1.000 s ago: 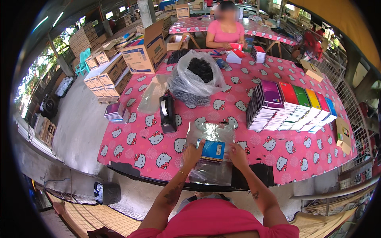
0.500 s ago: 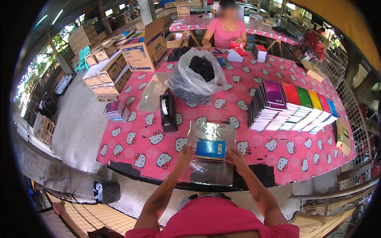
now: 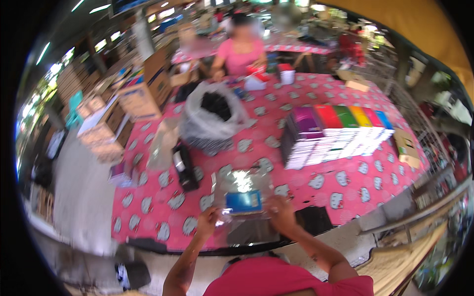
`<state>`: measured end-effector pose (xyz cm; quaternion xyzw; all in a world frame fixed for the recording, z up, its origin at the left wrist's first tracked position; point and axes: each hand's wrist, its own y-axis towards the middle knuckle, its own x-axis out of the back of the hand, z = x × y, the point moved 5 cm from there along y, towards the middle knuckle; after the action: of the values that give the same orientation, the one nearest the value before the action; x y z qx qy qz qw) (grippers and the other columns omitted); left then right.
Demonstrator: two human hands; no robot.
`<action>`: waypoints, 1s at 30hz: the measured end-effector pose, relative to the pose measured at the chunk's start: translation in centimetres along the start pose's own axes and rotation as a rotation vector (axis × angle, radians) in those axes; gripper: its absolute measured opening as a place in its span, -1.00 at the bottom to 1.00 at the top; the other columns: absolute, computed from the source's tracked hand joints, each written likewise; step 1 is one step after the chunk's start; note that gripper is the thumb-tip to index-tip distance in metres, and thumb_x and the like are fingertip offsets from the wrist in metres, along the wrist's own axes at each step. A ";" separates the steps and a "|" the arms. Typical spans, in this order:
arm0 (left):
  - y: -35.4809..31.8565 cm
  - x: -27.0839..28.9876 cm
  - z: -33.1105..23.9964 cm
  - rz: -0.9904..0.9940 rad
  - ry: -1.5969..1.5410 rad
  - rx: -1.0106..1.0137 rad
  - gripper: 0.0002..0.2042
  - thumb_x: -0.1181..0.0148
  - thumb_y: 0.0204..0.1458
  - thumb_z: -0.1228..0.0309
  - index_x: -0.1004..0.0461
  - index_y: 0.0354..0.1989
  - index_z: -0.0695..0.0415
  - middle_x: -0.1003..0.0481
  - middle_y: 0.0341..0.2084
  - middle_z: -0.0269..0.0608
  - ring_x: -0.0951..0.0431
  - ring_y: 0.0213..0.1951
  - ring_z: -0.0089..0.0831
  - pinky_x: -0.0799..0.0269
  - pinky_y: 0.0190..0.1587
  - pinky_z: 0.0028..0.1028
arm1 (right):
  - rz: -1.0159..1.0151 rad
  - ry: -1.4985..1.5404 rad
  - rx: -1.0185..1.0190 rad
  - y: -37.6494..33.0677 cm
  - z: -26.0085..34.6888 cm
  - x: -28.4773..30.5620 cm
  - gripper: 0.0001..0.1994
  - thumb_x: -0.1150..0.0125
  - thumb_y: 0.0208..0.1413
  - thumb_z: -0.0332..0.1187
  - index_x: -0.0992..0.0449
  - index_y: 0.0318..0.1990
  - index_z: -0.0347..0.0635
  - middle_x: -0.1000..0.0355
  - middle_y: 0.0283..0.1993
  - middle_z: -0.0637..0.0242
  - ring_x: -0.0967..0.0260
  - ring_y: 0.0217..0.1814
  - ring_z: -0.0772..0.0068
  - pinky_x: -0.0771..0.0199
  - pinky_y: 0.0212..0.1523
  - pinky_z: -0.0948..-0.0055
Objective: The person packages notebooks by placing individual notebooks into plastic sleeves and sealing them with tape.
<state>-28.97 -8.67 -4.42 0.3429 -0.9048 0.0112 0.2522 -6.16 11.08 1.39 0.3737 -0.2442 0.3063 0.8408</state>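
A stack of blue-covered spiral notebooks lies on a sheet of clear plastic at the table's near edge. To the left of the notebooks, my left hand pinches the plastic's edge. On the other side, my right hand is bent around the plastic's right edge; motion smears its fingers, but they look closed on it. A black tape dispenser stands beyond my left hand. Behind it sits a clear bag of black coils.
Stacked notebooks in several colours stand to the right. A small notebook pile lies at the left edge, near a large cardboard box. Flat plastic sheets lie beside the bag. Across the table, a person in pink handles red notebooks.
The view has swung, shifting the whole scene leftward. My left hand has moved from beside the notebooks outward and nearer to me, now gripping the plastic edge; the right hand stays at the plastic's right side.
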 end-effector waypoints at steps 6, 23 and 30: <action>1.3 0.1 1.8 0.027 -0.186 0.114 -0.85 -0.07 0.22 0.50 -0.51 -0.18 0.33 -0.59 -0.45 -0.16 -0.58 -0.35 -0.52 -0.48 -0.25 -0.49 | 0.063 0.835 0.450 9.1 19.0 11.7 -0.33 -0.07 0.21 0.21 -0.41 0.25 -0.14 -0.11 0.34 -0.10 -0.09 0.39 -0.03 -0.17 0.29 0.00; 1.7 -1.2 3.5 0.103 -0.287 0.153 -0.83 -0.08 0.23 0.45 -0.49 -0.29 0.32 -0.59 -0.47 -0.21 -0.54 -0.41 -0.57 -0.45 -0.33 -0.52 | 0.368 1.638 0.741 12.1 29.0 15.3 -0.48 -0.05 0.25 -0.03 -0.40 0.24 -0.16 -0.27 0.29 0.05 -0.24 0.28 0.01 -0.28 0.20 0.07; 1.2 -0.7 5.6 0.065 -0.565 0.259 -0.85 -0.08 0.22 0.47 -0.53 -0.19 0.28 -0.56 -0.44 -0.26 -0.50 -0.39 -0.61 -0.42 -0.34 -0.52 | 0.295 1.510 0.581 12.3 27.1 10.6 -0.53 -0.04 0.26 -0.13 -0.39 0.23 -0.17 -0.33 0.27 0.11 -0.30 0.24 0.03 -0.32 0.17 0.10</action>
<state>-31.79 -8.40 -9.45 0.3326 -0.9406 0.0390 -0.0555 -12.27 0.08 30.37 0.2338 0.4297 0.6337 0.5993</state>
